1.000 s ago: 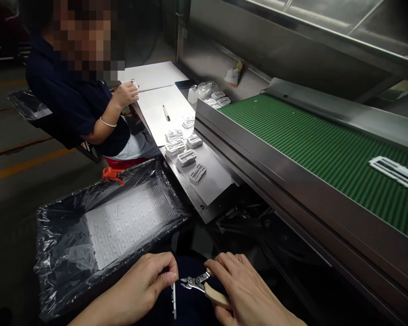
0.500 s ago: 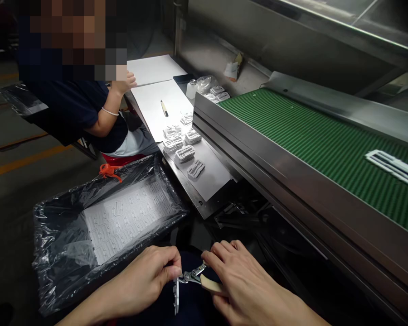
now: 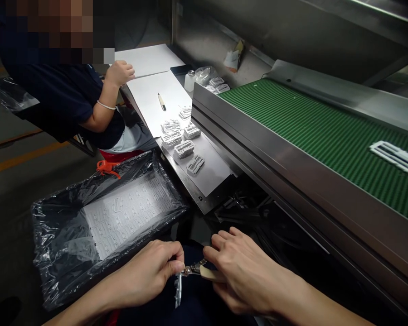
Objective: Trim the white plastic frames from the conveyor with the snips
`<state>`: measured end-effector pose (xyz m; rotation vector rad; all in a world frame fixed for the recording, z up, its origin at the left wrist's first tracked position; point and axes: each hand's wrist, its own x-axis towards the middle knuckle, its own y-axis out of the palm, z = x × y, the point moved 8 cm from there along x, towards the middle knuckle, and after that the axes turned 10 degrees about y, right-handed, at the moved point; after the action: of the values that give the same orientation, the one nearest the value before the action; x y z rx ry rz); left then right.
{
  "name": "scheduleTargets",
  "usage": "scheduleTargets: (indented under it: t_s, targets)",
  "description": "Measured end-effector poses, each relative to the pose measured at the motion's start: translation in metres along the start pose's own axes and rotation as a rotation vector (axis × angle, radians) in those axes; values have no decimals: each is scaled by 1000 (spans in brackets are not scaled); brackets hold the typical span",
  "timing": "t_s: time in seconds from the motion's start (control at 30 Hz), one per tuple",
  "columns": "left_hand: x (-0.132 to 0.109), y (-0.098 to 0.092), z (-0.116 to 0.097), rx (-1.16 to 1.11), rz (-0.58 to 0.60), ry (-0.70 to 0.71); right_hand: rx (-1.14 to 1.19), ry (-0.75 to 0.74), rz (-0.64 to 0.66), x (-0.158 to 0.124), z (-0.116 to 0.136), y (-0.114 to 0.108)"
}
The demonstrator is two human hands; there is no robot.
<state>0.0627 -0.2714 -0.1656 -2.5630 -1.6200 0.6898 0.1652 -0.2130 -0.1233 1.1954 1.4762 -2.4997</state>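
My left hand (image 3: 153, 267) pinches the top of a thin white plastic part (image 3: 178, 292), which hangs upright over my lap. In my right hand (image 3: 243, 271) is a pair of nippers with cream handles (image 3: 211, 274); my fingers wrap round them. Their metal jaws point left and meet the upper end of the part, close to my left fingertips. Whether the jaws are closed on the plastic I cannot tell, as my fingers cover that spot.
Left of my hands stands a crate lined with black plastic (image 3: 54, 253), holding a sheet of white parts (image 3: 129, 217). An orange tool (image 3: 107, 168) lies on its rim. Stacked white parts (image 3: 184, 148) sit on the table. A green conveyor (image 3: 309, 131) carries another part (image 3: 396, 156). A co-worker (image 3: 98, 111) sits left.
The view has shifted slightly. My hands stay together at the part, and its lower end has swung a little. The co-worker leans slightly further left.
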Motion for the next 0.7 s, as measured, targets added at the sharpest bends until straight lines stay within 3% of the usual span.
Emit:
scheduleTargets:
  t_s: [0.27,0.43,0.53,0.6,0.7]
  targets:
    - [0,-2,11,-74,-42,-45,65,20,-11,7,-10,16]
    - [-3,0,24,-280,-136,-80,470,283,-49,6,-50,38]
    - [-2,18,29,-494,-134,-45,750,451,-126,17,-83,54]
    - [0,36,34,-620,-97,-44,817,514,-193,32,-98,58]
    - [4,49,48,-705,-183,-83,883,538,-270,55,-103,50]
